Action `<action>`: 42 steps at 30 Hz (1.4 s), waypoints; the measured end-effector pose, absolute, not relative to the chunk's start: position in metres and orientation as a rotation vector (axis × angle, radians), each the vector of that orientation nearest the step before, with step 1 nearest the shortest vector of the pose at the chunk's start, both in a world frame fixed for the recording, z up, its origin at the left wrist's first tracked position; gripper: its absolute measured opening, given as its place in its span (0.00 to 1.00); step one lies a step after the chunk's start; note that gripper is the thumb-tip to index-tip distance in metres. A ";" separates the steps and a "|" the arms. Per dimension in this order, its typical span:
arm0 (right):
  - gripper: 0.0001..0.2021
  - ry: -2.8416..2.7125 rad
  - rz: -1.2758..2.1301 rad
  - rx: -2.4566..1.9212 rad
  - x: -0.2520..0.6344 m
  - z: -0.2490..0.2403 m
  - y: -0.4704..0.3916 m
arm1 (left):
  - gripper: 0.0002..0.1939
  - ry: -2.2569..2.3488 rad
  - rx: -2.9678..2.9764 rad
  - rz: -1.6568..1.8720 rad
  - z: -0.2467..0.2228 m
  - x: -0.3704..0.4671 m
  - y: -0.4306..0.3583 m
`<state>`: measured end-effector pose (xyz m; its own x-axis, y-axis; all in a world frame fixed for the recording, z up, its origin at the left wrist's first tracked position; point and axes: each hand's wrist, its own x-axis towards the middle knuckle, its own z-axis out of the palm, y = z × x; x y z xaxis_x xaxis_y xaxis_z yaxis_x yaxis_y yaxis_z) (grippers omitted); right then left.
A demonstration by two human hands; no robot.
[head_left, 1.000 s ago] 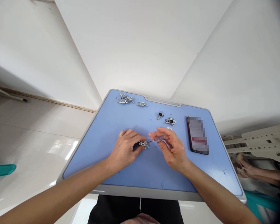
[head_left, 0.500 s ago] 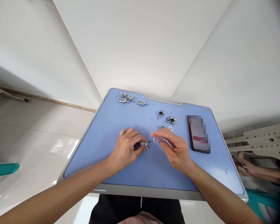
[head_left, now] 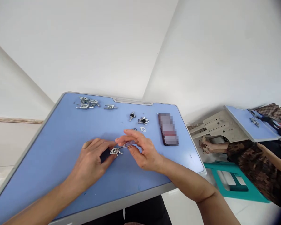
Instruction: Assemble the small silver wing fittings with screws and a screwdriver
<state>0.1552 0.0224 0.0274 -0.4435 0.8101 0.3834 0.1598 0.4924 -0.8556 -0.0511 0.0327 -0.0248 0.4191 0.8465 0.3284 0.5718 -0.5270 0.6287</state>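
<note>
My left hand [head_left: 96, 156] is closed on a small silvery metal valve [head_left: 115, 151] with stub pipes, held low over the blue table [head_left: 61, 150]. A screwdriver [head_left: 129, 144] with a clear, purplish handle is in my right hand [head_left: 144, 153], between thumb and fingers. Its thin shaft points left and reaches the valve; the exact contact of the tip is too small to tell. Beyond my right hand lie a flat oval gasket [head_left: 143, 129], a valve with a black round centre [head_left: 132, 116] and another black-centred valve [head_left: 143, 120].
A pile of metal valve bodies [head_left: 86, 103] lies at the table's far left, with a single body [head_left: 110, 107] beside it. A phone [head_left: 168, 129] lies at the right. Tiny loose bits dot the tabletop. Another person sits at a second table [head_left: 245, 123], near a green stool [head_left: 227, 181].
The view has swung to the right, bringing the second table and seated person into sight. My hands keep hold of the valve and screwdriver; the valve looks slightly turned.
</note>
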 end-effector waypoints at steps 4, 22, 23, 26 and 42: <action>0.20 -1.867 0.975 -0.797 0.157 0.027 0.023 | 0.06 1.357 2.303 0.886 -0.020 -0.049 0.032; 0.15 -2.110 0.598 -0.749 0.162 0.042 0.038 | 0.04 1.170 2.303 0.885 -0.009 -0.047 0.031; 0.14 -2.100 0.549 -0.789 0.162 0.042 0.038 | 0.04 1.168 2.302 0.881 -0.009 -0.047 0.031; 0.10 -2.126 0.384 -0.852 0.163 0.041 0.037 | 0.05 1.156 2.311 0.874 -0.010 -0.046 0.032; 0.09 -2.595 0.230 -1.031 0.174 0.079 0.018 | 0.05 1.142 2.339 0.876 -0.010 -0.047 0.031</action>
<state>0.1735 0.0183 0.0788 -0.6798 0.6895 0.2498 0.6348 0.7238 -0.2703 -0.0472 0.0311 -0.0103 0.4720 0.8038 0.3621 0.5581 -0.5904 0.5831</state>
